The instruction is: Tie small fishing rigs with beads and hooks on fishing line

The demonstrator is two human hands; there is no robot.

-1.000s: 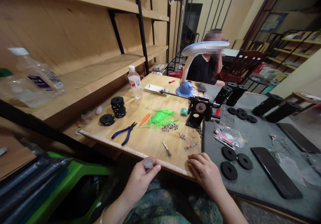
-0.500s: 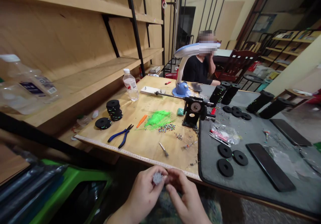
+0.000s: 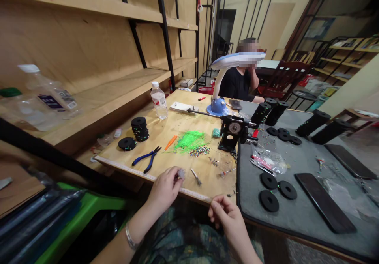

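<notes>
My left hand point(image 3: 165, 188) is closed around a small grey spiky bundle point(image 3: 181, 173), whose tip shows above the fingers at the table's front edge. My right hand point(image 3: 225, 213) is apart from it to the right, just before the edge, thumb and fingers pinched; whatever they hold, if anything, is too fine to make out. Beyond the left hand lies a thin bundle with a white wrap and frayed grey end point(image 3: 196, 176). Blue-handled pliers point(image 3: 147, 158), an orange pointed tool point(image 3: 170, 142), bright green strands point(image 3: 192, 141) and a heap of coloured beads point(image 3: 199, 151) lie farther back.
A black clamp-like device with a dial and long rod point(image 3: 233, 132) stands mid-table near a blue-based lamp point(image 3: 218, 105). Black foam spools point(image 3: 139, 129), a water bottle point(image 3: 159, 101), a grey mat point(image 3: 284, 208) and a dark phone point(image 3: 325, 201) surround it. A person point(image 3: 237, 83) sits behind.
My hands were together around the grey bundle and have moved apart. The left hand carried the bundle forward and left over the table's edge; the right hand moved right. The view shifted slightly.
</notes>
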